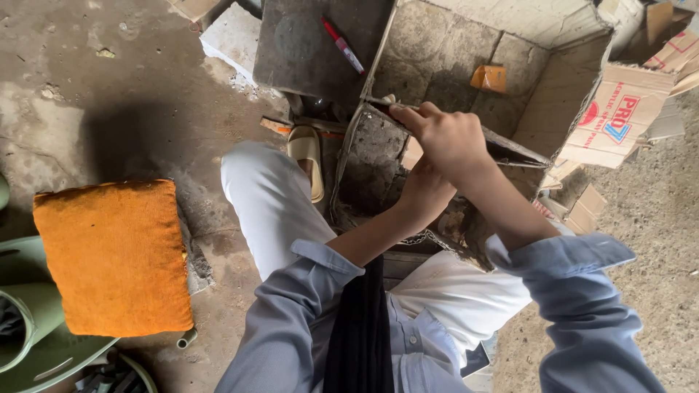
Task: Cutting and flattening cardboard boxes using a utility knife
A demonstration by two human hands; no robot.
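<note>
Hands: two, both the person's own. The right hand point(445, 138) is up front, its fingers point(408, 115) clamped on the top edge of a grimy grey slab point(375, 156). The left hand point(422, 193) sits just under and behind the right one, pressed against the same slab; whether its fingers are together or apart cannot be told, as the right hand and wrist cover them.
Slab: one, dirty and flat, standing tilted between the person's knees, its upper edge at the open mouth of the big box.
Boxes: one large open cardboard box point(561, 94), stained inside, lying beyond the slab; several flattened cardboard pieces point(619, 116) at the upper right, pale brown with red and blue print.
Small things: one red marker pen point(342, 44) on a dark board point(306, 44) at the top; one small orange carton point(489, 77) inside the big box; one beige sandal point(307, 156) by the left knee.
Cushion: one, orange and square point(113, 255), at the left, resting on green plastic ware point(29, 313).
Clothes: blue shirt sleeves point(582, 298), white trousers point(266, 193).
Surface: bare concrete floor point(109, 87), cracked, dusty, in hard sunlight with sharp shadows.
</note>
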